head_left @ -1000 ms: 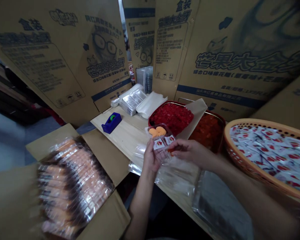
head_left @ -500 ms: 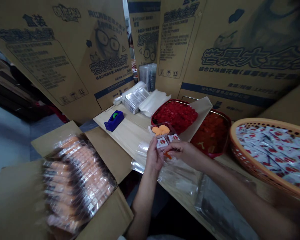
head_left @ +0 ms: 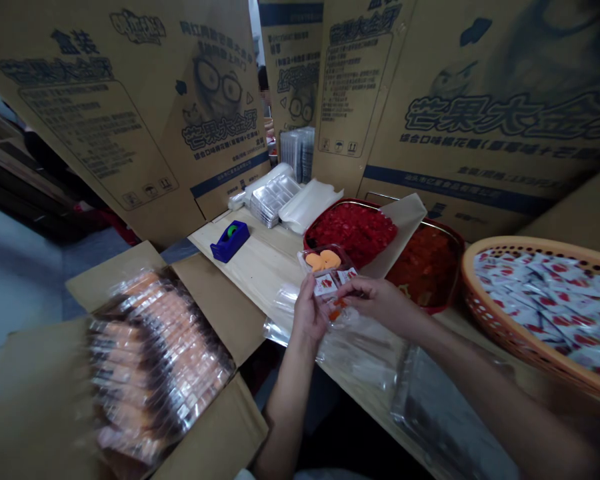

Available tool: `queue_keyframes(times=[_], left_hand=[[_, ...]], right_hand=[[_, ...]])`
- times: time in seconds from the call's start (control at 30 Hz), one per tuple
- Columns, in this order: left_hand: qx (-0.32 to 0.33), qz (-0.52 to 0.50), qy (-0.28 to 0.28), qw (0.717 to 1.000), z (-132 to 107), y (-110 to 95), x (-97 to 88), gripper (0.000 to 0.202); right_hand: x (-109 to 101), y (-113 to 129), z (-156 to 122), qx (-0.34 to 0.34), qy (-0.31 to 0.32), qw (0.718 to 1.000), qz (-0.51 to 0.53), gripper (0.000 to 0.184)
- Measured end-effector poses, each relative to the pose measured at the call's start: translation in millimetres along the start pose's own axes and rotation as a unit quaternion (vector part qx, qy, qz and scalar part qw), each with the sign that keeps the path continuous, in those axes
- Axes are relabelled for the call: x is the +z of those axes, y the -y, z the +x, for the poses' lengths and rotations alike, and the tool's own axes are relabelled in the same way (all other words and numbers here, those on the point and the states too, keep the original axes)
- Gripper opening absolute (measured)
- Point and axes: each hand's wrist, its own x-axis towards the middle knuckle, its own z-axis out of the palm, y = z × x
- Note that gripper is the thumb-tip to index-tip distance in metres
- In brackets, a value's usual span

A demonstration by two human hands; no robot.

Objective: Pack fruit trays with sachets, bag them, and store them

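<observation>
Printed cartons, tall, brown with blue lettering (head_left: 225, 127): standing beyond the clear tray (head_left: 303, 262), to its left and right.

Table, pale wood (head_left: 260, 267): beneath the clear tray, extending past its far side.

Open carton (head_left: 220, 300): well left of the clear tray; filled with wrapped packs (head_left: 175, 353), orange, shiny, in two rows.

Orange basket, perforated (head_left: 485, 327): well right of the clear tray; heaped with loose sachets (head_left: 555, 300), white and red.

Red-rimmed container (head_left: 461, 267): just beyond the clear tray; red pieces (head_left: 353, 227), with orange-red pieces (head_left: 425, 267) farther right; one vessel or two, cannot be told. Pale sheet (head_left: 403, 227) tilted between the heaps.

Stacked plastic trays (head_left: 273, 197): beyond the clear tray, leftward; pale bags (head_left: 311, 207) alongside.

Right hand (head_left: 373, 297): at the right of the clear tray, fingertips over its near end; whether they pinch anything cannot be told.

Left hand (head_left: 310, 317): clamped on the left, near side of the clear tray.

Tape dispenser, blue, green core (head_left: 230, 241): left of the clear tray, on the table.

Clear tray: compartmented, one item, between both hands. Within it: orange shapes (head_left: 323, 260), far end; two sachets (head_left: 325, 284), middle; orange-red morsel (head_left: 336, 312), near end.
</observation>
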Motion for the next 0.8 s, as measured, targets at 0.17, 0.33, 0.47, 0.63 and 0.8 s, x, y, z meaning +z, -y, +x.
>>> queue_keyframes(times=[0.17, 0.33, 0.47, 0.63, 0.8], left_hand=[[-0.013, -0.039, -0.002, 0.999, 2, 1, -0.2, 0.046], [-0.004, -0.039, -0.009, 0.999, 2, 2, 0.7, 0.042], [-0.001, -0.032, -0.009, 0.999, -1, 1, 2.3, 0.042], [-0.012, -0.011, 0.001, 1.000, -2, -1, 2.9, 0.043], [-0.015, -0.011, -0.008, 1.000, -3, -3, 4.7, 0.042]], right_hand=[[-5, -2, -2, 0.008, -0.009, 1.000, 0.003, 0.013], [11, -1, 3, -0.001, 0.009, 1.000, 0.016, 0.015], [10, -5, 3, -0.013, 0.009, 1.000, 0.020, 0.016], [-6, -14, 0, 0.028, 0.001, 1.000, -0.012, 0.020], [-7, -12, 3, 0.038, -0.002, 0.999, -0.029, 0.020]])
